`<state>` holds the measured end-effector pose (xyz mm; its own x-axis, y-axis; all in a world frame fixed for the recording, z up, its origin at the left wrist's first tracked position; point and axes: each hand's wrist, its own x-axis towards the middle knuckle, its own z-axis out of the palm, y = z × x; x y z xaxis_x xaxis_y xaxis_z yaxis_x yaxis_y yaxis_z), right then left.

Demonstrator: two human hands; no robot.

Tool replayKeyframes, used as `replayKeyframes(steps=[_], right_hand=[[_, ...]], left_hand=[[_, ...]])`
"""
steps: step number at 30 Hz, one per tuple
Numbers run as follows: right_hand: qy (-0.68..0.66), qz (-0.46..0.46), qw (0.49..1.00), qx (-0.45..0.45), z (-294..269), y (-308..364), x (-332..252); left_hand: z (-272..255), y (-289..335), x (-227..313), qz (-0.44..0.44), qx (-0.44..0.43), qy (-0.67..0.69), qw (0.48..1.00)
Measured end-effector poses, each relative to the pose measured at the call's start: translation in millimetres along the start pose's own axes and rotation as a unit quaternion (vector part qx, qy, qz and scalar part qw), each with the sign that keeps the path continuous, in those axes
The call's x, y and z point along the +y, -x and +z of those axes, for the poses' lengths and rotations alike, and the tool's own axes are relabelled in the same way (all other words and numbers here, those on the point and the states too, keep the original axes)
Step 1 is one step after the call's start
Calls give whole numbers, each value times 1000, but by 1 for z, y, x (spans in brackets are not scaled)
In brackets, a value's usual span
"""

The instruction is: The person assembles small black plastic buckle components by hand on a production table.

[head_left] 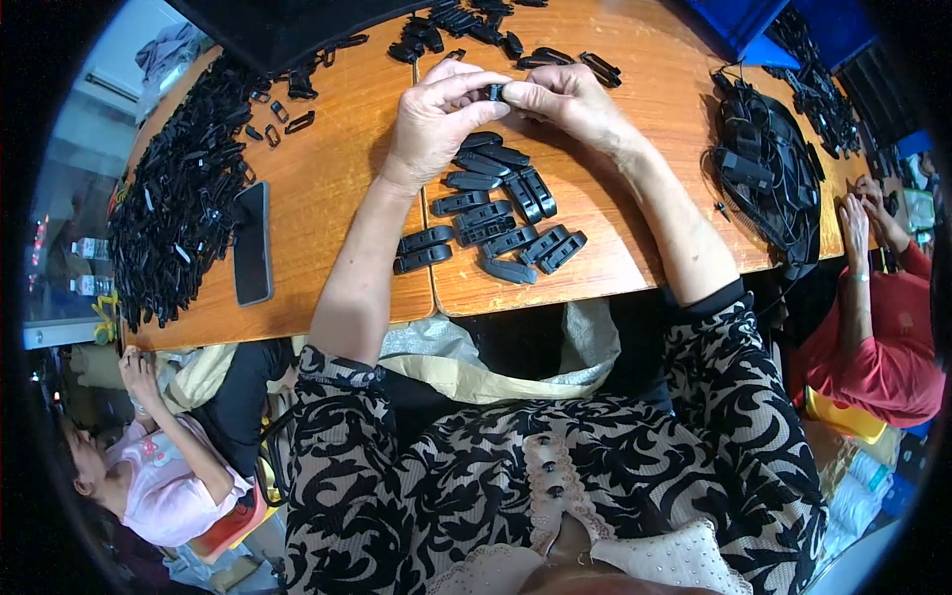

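My left hand point(436, 119) and my right hand point(573, 104) meet above the far middle of the table. Between their pinched fingertips is a small black plastic part point(495, 91); the fingers cover much of it, so its full shape is hidden. Just below my hands lie several black oblong plastic pieces point(484, 220) with slots or rounded backs, set close together on the wood. Beyond my fingers are some loose black loop-shaped pieces point(600, 69) and a scattered heap of black parts point(461, 22).
A big pile of black plastic parts point(174, 208) covers the table's left side, beside a phone point(253, 243). A black strapped device with cables point(749, 159) lies at right. Below the front edge hangs an open pale sack point(466, 377). Co-workers sit at both sides.
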<state>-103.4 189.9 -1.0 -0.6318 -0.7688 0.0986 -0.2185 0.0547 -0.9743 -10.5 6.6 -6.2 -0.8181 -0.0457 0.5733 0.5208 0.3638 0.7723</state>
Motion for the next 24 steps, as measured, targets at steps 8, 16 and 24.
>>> replayKeyframes(steps=[8, 16, 24], right_hand=[[391, -194, 892, 118, -2, -1, 11], [500, -166, 835, 156, -18, 1, 12], [569, -169, 794, 133, -18, 4, 3]], left_hand=[[-38, 3, -1, -180, -133, -74, 972], [-33, -18, 5, -277, -132, -41, 951], [4, -91, -33, 41, -155, -457, 875]])
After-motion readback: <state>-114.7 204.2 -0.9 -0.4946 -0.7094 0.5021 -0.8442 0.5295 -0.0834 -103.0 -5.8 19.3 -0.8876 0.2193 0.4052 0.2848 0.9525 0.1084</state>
